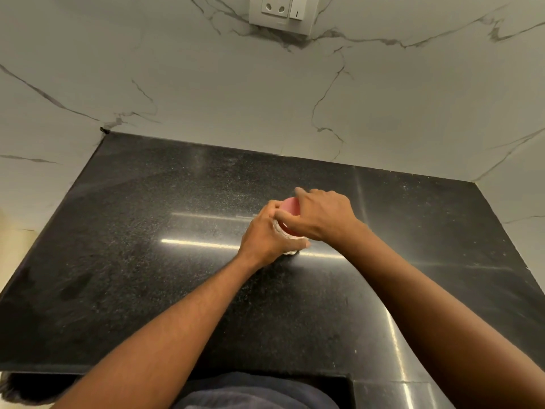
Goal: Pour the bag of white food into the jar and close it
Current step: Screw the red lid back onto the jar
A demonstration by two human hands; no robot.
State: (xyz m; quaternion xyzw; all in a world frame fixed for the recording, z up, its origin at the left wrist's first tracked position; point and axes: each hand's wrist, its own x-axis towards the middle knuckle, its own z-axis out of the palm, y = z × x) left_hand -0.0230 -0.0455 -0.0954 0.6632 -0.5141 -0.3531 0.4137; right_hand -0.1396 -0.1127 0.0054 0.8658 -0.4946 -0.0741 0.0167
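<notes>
A polished black speckled stone countertop (pixel 147 261) fills the middle and lower part of the frame, with long streaks of reflected light across its centre and right side. A thin seam runs down the slab right of centre. Behind it, filling the upper frame and both sides, stands a white marble-look wall (pixel 177 84) crossed by thin grey veins. At the top centre a white plastic socket and switch plate (pixel 281 11) is fixed to that wall. Dark blue-grey cloth (pixel 253 394) shows at the bottom centre edge.
</notes>
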